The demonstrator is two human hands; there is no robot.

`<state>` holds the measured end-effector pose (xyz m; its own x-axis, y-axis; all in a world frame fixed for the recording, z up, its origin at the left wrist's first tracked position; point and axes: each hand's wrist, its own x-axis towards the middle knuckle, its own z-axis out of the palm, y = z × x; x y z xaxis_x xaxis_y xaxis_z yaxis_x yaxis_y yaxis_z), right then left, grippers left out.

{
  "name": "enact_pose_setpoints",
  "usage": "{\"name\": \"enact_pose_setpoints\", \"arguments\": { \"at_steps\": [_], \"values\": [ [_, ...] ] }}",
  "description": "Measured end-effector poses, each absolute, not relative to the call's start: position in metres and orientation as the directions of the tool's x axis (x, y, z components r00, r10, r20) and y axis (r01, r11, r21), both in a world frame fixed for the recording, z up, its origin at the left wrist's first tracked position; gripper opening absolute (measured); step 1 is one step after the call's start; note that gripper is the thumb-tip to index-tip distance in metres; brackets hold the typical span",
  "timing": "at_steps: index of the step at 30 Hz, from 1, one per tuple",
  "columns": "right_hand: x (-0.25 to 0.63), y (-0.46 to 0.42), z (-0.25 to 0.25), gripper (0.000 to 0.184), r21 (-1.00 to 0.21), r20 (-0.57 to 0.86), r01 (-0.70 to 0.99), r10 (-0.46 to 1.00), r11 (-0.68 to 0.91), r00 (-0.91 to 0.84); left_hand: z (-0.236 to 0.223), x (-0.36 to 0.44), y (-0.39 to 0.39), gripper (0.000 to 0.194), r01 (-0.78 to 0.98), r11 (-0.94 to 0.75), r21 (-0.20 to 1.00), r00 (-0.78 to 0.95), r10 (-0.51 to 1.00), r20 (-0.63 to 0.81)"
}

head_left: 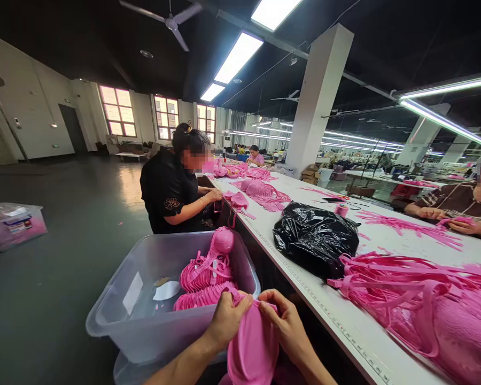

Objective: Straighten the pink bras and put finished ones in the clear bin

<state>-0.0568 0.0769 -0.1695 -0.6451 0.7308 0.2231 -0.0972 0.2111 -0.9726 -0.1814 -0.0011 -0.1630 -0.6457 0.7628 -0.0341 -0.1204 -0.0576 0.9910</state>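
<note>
A pink bra (253, 342) hangs between my two hands, its smooth cup side turned toward me. My left hand (229, 316) pinches its upper edge at the left. With thumb and fingers pressed together, my right hand (282, 319) grips the same edge a little to the right. Just beyond them, a translucent plastic bin (116, 315) holds stacked pink bras (206, 272) along its right side. The lower part of the bra in my hands runs out of view at the bottom.
On the right, a long white table (304, 283) carries a black plastic bag (316, 230), a thread spool (340, 210) and a large heap of pink bras (436, 310). A person in black (172, 187) works beyond the bin; another person (465, 206) sits across the table. A lidded bin (14, 227) stands at left.
</note>
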Motion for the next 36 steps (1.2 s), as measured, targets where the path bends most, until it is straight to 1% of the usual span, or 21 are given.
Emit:
{"name": "enact_pose_setpoints", "arguments": {
  "at_steps": [3,7,9,13,15,18,21,25,27,29,30,31,34,36],
  "values": [
    [-0.049,0.074,-0.163,0.026,-0.918,0.367,-0.14,0.659,0.372,-0.656,-0.155,-0.181,-0.004,0.028,-0.131,-0.034,0.991,-0.645,0.762,-0.059],
    [-0.036,0.074,-0.153,0.014,-0.795,0.498,-0.138,0.507,0.59,-0.703,-0.144,-0.177,-0.007,0.024,-0.062,-0.049,0.997,-0.631,0.776,-0.001],
    [-0.032,0.074,-0.149,0.01,-0.734,0.526,-0.114,0.453,0.67,-0.72,-0.141,-0.175,-0.007,0.025,-0.026,-0.057,0.998,-0.586,0.81,0.031],
    [-0.027,0.071,-0.145,0.013,-0.619,0.557,-0.044,0.399,0.784,-0.728,-0.138,-0.17,-0.006,0.033,-0.006,-0.093,0.996,-0.48,0.874,0.078],
    [-0.025,0.07,-0.144,0.014,-0.566,0.576,-0.019,0.379,0.824,-0.724,-0.137,-0.169,-0.006,0.035,-0.01,-0.098,0.995,-0.482,0.872,0.081],
    [-0.023,0.07,-0.143,0.014,-0.53,0.595,-0.011,0.363,0.848,-0.717,-0.137,-0.167,-0.006,0.041,0.001,-0.08,0.997,-0.441,0.894,0.073],
    [-0.021,0.069,-0.141,0.015,-0.529,0.608,-0.012,0.369,0.848,-0.703,-0.14,-0.167,-0.008,0.044,0.037,-0.08,0.996,-0.397,0.914,0.088],
    [-0.018,0.067,-0.141,0.016,-0.552,0.612,-0.012,0.394,0.834,-0.686,-0.145,-0.167,-0.01,0.042,0.1,-0.077,0.992,-0.433,0.894,0.113],
    [-0.018,0.065,-0.145,0.014,-0.581,0.586,0.027,0.442,0.813,-0.679,-0.145,-0.166,-0.011,0.038,0.096,-0.085,0.992,-0.34,0.934,0.113],
    [-0.018,0.063,-0.149,0.012,-0.618,0.542,0.089,0.505,0.782,-0.672,-0.144,-0.165,-0.01,0.03,0.106,-0.088,0.99,-0.222,0.969,0.11],
    [-0.019,0.063,-0.152,0.011,-0.64,0.517,0.114,0.535,0.76,-0.668,-0.144,-0.165,-0.009,0.025,0.127,-0.087,0.988,-0.196,0.974,0.111],
    [-0.02,0.063,-0.154,0.011,-0.669,0.491,0.129,0.565,0.732,-0.663,-0.144,-0.165,-0.007,0.022,0.155,-0.086,0.984,-0.195,0.974,0.116],
    [-0.02,0.068,-0.163,0.012,-0.793,0.426,0.114,0.679,0.599,-0.598,-0.146,-0.167,-0.002,0.018,0.211,-0.087,0.974,-0.282,0.948,0.146],
    [-0.015,0.075,-0.171,0.021,-0.878,0.365,0.077,0.765,0.473,-0.53,-0.146,-0.173,0.0,0.016,0.182,-0.084,0.98,-0.355,0.923,0.145]
  ]
}}
